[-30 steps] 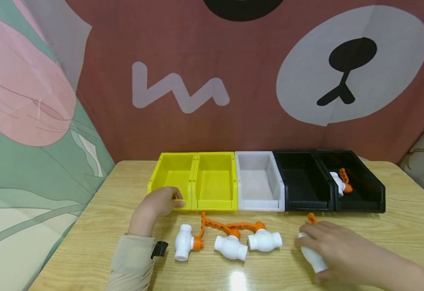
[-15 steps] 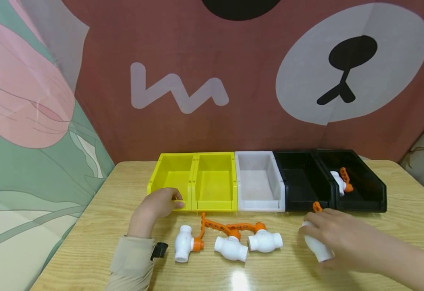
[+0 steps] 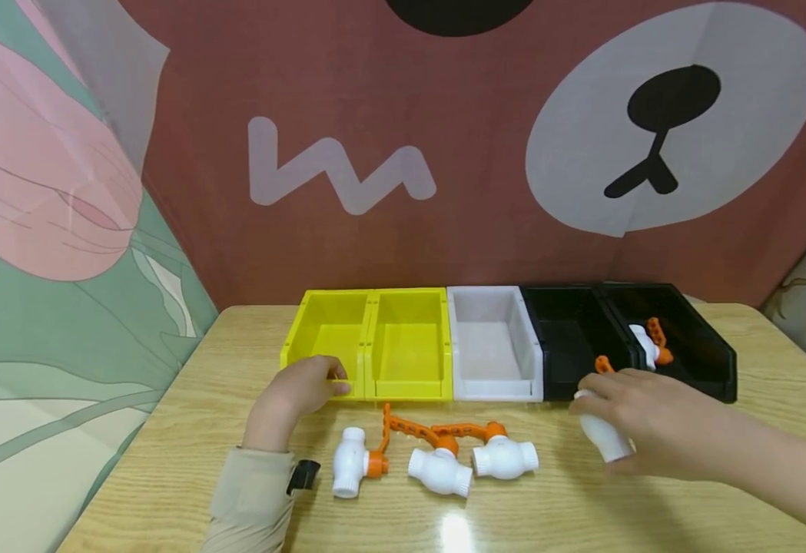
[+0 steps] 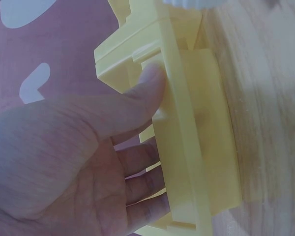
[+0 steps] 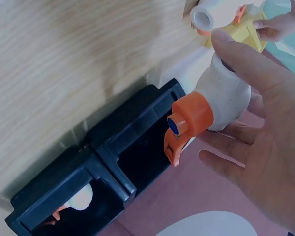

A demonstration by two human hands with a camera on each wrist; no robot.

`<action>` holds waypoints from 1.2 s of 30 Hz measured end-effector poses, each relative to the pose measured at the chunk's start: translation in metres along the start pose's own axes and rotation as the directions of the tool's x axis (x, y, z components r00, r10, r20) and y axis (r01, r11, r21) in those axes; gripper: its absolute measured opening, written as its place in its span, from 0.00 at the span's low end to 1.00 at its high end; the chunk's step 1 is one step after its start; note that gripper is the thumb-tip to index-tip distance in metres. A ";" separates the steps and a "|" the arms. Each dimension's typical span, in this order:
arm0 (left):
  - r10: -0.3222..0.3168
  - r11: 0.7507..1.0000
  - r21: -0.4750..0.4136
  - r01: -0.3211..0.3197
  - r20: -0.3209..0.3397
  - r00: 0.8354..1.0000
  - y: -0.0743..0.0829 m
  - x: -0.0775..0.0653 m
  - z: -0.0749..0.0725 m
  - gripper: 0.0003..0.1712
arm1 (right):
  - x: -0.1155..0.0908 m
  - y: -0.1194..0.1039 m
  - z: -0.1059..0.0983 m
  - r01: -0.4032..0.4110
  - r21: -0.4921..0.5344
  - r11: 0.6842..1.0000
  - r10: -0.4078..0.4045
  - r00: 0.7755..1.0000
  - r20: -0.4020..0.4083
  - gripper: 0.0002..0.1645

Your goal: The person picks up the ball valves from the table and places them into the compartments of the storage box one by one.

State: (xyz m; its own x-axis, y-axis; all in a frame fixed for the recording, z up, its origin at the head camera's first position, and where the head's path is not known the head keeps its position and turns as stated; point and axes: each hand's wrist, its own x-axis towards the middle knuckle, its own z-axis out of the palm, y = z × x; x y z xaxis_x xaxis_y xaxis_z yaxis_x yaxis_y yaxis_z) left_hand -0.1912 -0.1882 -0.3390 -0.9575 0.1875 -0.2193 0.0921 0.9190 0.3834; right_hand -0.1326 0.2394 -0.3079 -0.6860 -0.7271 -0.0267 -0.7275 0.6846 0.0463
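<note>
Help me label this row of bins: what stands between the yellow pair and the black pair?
One white bin stands between the two yellow bins and the two black bins; the head view shows this.

The head view was brightly and evenly lit, with a white patch of glare thrown back by the pale wood-grain table (image 3: 167, 461). A soft-edged shadow was cast on it below the bare right hand (image 3: 641, 418). Little detail was shown inside the two dark black plastic bins (image 3: 562, 390). Both wrist views were washed out and tinted bluish; in the left one, a ribbed white shape (image 4: 196, 3) at the top edge seemed blurred.
</note>
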 end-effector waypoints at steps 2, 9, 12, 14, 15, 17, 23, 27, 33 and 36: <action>0.001 1.000 0.003 -0.001 -0.001 1.000 0.000 0.000 0.000 0.12 | 0.001 0.002 -0.002 0.002 -0.008 1.000 -0.002 1.000 -0.010 0.39; 0.002 1.000 0.007 -0.002 0.001 1.000 0.000 0.001 0.001 0.12 | 0.007 0.013 -0.008 -0.030 -0.026 0.999 0.030 1.000 -0.008 0.40; 0.002 1.000 0.007 -0.002 0.001 1.000 0.000 0.001 0.001 0.12 | 0.009 0.018 -0.009 -0.041 -0.035 0.999 0.040 0.999 -0.012 0.39; 0.002 1.000 0.007 -0.002 0.002 1.000 0.000 0.002 0.001 0.13 | 0.010 0.022 -0.010 -0.041 -0.044 0.998 0.040 0.999 -0.023 0.39; 0.000 1.000 0.007 0.000 0.001 1.000 0.000 0.001 0.001 0.13 | 0.011 0.023 -0.010 -0.039 -0.048 0.998 0.038 0.999 -0.031 0.39; -0.002 1.000 0.004 0.002 0.000 1.000 -0.001 0.001 0.001 0.12 | 0.013 0.026 -0.010 -0.033 -0.050 0.998 0.031 0.999 -0.043 0.39; -0.015 1.000 -0.006 0.015 0.004 1.000 -0.001 0.001 0.002 0.12 | 0.018 0.033 -0.011 -0.025 -0.032 0.999 0.023 0.998 -0.061 0.38; -0.019 1.000 -0.004 0.019 0.006 1.000 -0.001 0.001 0.002 0.12 | 0.024 0.037 -0.013 -0.063 -0.009 0.998 0.062 0.997 -0.040 0.37; -0.015 1.000 0.000 0.015 0.005 1.000 -0.001 0.001 0.001 0.12 | 0.032 0.043 -0.012 -0.087 -0.012 0.996 0.086 0.995 -0.043 0.36; -0.010 1.000 0.005 0.010 0.005 1.000 0.000 0.000 0.000 0.13 | 0.036 0.045 -0.011 -0.102 -0.008 0.995 0.102 0.994 -0.036 0.35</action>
State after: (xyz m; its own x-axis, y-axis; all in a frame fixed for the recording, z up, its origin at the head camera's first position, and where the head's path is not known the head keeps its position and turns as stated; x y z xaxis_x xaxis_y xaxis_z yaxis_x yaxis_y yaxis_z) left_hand -0.1915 -0.1883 -0.3396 -0.9569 0.1798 -0.2280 0.0838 0.9227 0.3762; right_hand -0.1897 0.2438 -0.2957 -0.7553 -0.6553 0.0138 -0.6536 0.7546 0.0572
